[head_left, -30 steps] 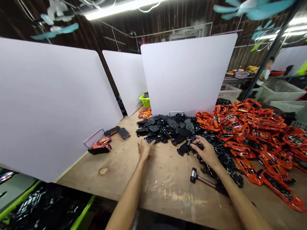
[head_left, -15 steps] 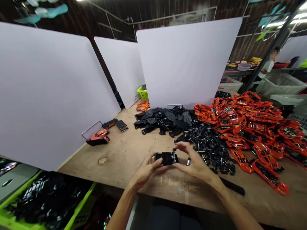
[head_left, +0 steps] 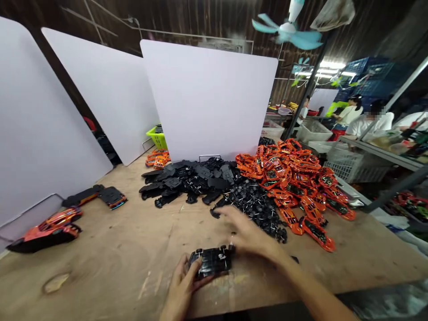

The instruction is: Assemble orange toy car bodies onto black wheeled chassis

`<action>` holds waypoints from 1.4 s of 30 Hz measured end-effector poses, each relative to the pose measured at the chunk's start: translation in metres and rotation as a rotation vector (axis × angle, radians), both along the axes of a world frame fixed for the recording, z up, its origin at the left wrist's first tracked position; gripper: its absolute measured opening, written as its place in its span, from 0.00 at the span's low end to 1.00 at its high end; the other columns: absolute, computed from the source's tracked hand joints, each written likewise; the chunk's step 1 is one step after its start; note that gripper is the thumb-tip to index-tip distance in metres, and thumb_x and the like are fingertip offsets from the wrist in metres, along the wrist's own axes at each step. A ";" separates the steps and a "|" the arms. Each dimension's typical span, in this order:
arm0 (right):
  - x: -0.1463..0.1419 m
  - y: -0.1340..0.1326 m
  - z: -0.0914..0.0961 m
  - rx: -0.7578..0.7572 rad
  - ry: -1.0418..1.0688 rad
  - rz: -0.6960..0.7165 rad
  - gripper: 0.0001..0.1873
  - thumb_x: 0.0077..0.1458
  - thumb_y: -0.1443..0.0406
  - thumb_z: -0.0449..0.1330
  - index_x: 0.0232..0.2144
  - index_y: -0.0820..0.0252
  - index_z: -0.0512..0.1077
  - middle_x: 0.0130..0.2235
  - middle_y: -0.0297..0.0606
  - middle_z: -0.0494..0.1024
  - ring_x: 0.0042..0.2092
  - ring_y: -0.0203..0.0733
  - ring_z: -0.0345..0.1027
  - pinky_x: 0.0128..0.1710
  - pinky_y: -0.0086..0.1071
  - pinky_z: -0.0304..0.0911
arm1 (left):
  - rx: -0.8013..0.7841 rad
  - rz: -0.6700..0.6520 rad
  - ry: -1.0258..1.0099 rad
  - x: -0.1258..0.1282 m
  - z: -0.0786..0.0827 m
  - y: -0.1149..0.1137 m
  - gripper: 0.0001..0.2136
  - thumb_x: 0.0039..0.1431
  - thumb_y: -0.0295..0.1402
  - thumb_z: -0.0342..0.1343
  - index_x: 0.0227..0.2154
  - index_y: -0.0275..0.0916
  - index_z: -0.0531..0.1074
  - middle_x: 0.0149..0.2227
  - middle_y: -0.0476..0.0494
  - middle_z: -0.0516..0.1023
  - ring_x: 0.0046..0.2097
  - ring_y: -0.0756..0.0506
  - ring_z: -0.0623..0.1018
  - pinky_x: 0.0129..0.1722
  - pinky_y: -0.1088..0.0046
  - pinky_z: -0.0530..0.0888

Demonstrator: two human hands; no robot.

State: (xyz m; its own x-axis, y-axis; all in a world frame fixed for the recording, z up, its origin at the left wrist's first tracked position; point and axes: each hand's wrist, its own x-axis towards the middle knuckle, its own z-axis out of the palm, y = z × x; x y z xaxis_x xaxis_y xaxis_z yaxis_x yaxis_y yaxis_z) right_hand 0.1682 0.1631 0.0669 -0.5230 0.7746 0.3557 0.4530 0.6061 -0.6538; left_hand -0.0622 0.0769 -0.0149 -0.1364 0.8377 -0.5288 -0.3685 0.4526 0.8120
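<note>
While the left hand grips a flat black plastic toy car base from below and from the side, its fingers wrapped around the edge, the base sits just above the front edge of the wooden table, near the middle. The right hand hangs just over the base with its fingers loose and bent, and it is too blurry to tell if it is holding anything. Behind the hands lies a heap of little black wheels on thin metal rods. To the right of that heap is a big pile of shiny orange plastic car shells, and behind the wheels is a pile of black plastic car bases. Near the left edge of the table rests a whole orange and black toy car, and just behind it are two long, flat dark car parts. Near the back edge are a few small orange car parts, a bright green basket, and tall white boards. Far off to the right, a person in a white shirt sits beyond a white plastic crate.
</note>
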 end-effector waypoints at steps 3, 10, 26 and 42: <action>0.046 0.078 0.027 0.220 -0.050 -0.553 0.15 0.67 0.56 0.61 0.51 0.54 0.76 0.54 0.45 0.77 0.59 0.53 0.67 0.63 0.50 0.61 | 0.010 0.004 -0.027 -0.001 0.007 0.001 0.28 0.39 0.44 0.77 0.42 0.44 0.73 0.47 0.41 0.84 0.42 0.35 0.87 0.41 0.57 0.86; 0.085 0.203 0.036 0.107 0.036 -0.706 0.18 0.51 0.51 0.72 0.28 0.60 0.77 0.41 0.47 0.82 0.55 0.58 0.67 0.58 0.52 0.59 | 0.097 0.068 0.030 -0.010 0.003 -0.001 0.31 0.32 0.48 0.79 0.40 0.43 0.74 0.42 0.39 0.83 0.48 0.31 0.84 0.40 0.56 0.86; 0.187 0.090 0.045 -0.308 0.929 -0.783 0.15 0.47 0.57 0.73 0.33 0.55 0.73 0.34 0.34 0.83 0.35 0.41 0.78 0.37 0.36 0.78 | 0.105 0.015 -0.001 -0.005 0.003 -0.017 0.26 0.33 0.47 0.76 0.30 0.41 0.69 0.32 0.49 0.78 0.34 0.42 0.81 0.32 0.62 0.85; 0.008 -0.111 -0.058 -0.481 0.423 -0.644 0.36 0.53 0.46 0.70 0.58 0.55 0.71 0.49 0.43 0.82 0.45 0.50 0.79 0.44 0.42 0.78 | 0.127 0.053 0.068 -0.033 0.040 -0.042 0.23 0.42 0.46 0.73 0.33 0.40 0.68 0.36 0.48 0.78 0.39 0.42 0.82 0.39 0.59 0.85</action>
State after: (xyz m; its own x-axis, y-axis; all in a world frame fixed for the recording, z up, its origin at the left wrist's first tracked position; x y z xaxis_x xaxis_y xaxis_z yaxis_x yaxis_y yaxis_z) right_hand 0.1759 0.0521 0.0092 0.1629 0.9865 -0.0180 0.2743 -0.0628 -0.9596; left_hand -0.0952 0.0353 0.0254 -0.2138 0.8881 -0.4069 -0.3308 0.3261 0.8855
